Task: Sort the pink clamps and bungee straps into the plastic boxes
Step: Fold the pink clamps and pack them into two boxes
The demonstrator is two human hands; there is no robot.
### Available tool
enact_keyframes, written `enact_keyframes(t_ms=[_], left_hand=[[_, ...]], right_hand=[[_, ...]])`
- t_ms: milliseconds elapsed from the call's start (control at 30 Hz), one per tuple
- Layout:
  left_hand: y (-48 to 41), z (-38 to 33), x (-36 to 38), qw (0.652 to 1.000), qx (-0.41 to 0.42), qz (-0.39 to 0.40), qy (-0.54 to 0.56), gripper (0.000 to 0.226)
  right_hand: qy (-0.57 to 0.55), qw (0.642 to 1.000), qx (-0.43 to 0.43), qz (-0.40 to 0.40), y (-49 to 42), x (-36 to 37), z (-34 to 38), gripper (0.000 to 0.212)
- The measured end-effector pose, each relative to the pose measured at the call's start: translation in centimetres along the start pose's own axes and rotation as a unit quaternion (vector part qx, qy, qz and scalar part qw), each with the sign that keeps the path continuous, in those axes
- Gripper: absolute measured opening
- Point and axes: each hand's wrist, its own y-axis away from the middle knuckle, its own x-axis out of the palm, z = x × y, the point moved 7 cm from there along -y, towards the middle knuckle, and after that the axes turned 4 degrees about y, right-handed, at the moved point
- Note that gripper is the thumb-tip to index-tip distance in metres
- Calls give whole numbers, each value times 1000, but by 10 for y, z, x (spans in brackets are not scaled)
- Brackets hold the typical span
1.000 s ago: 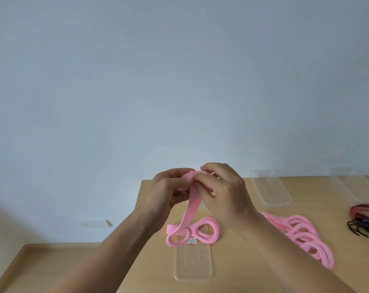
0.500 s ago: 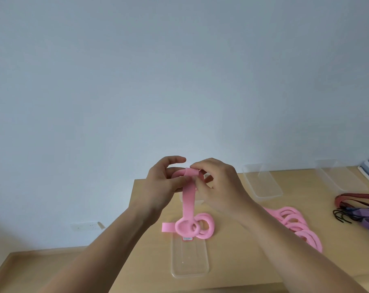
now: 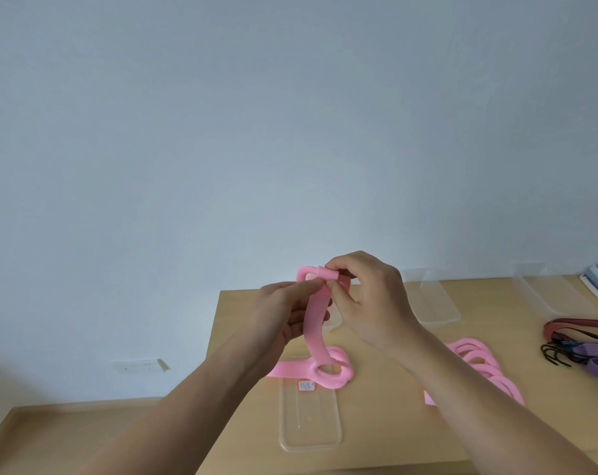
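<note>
Wooden table (image 3: 380,423), wall outlet (image 3: 140,366)

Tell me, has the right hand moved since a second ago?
Yes, slightly. The right hand now sits a little higher above the table's back edge, pinching the top of the pink strap.

On the pale wooden table (image 3: 386,433), a clear rectangular plastic box (image 3: 309,430) lies at six o'clock; the left hand (image 3: 280,313) and right hand (image 3: 369,303) hold a long pink flexible clamp (image 3: 316,334) above its far end. A heap of pink ringed clamps (image 3: 479,365) lies at its three o'clock, multicoloured bungee straps (image 3: 585,347) beyond, and two more clear plastic boxes (image 3: 434,303) at one and two o'clock.
</note>
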Motion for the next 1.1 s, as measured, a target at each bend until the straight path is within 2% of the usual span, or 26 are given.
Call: enact_keyframes(t_ms=[167, 367, 500, 733, 833, 933, 1033, 1100], left_hand=[[3, 5, -7, 999, -32, -38, 6, 20], [3, 4, -8, 999, 2, -43, 16, 18], [4, -1, -8, 999, 16, -15, 26, 37], [-2, 3, -11, 997, 34, -33, 53, 27], [-1, 6, -11, 998, 38, -39, 27, 22], [2, 4, -13, 997, 57, -48, -35, 21], [7, -3, -11, 988, 91, -56, -109, 24], [10, -7, -8, 984, 104, -56, -135, 23]], right_hand=[[54, 998, -35, -11, 3, 4, 2, 10], [88, 992, -81, -34, 5, 7, 3, 18], [81, 990, -107, -36, 5, 11, 5, 18], [106, 987, -122, -28, 10, 18, 10, 14], [104, 987, -120, -25, 14, 16, 11, 16], [77, 993, -88, -20, 15, 12, 11, 15], [33, 999, 27, 3, 12, 10, -2, 21], [-24, 992, 106, 63, 11, 14, -13, 23]])
